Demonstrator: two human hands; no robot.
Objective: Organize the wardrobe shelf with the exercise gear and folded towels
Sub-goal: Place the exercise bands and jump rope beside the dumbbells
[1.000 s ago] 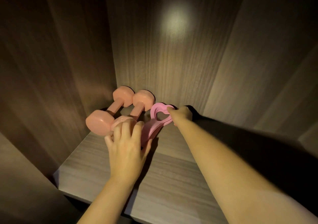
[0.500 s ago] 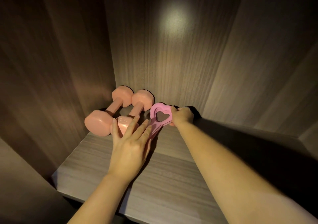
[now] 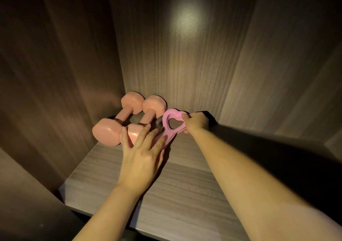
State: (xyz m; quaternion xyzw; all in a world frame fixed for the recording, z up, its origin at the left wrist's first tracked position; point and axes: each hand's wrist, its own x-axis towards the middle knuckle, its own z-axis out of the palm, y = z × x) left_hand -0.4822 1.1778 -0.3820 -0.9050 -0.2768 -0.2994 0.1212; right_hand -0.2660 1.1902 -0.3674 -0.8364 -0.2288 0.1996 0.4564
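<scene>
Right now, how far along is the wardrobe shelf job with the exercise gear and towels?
Done: two salmon-pink dumbbells lie side by side in the back left corner of the grey wood-grain shelf. In hand: the right hand pinches the pink heart-shaped exercise loop beside them, and the left hand rests straight fingers on its near end. Left: releasing it, then the folded towels, none in view.

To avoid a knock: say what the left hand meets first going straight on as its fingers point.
Most likely the near head of the salmon-pink dumbbell beside the pink heart-shaped ring; the left hand may touch it, depth unclear.
</scene>
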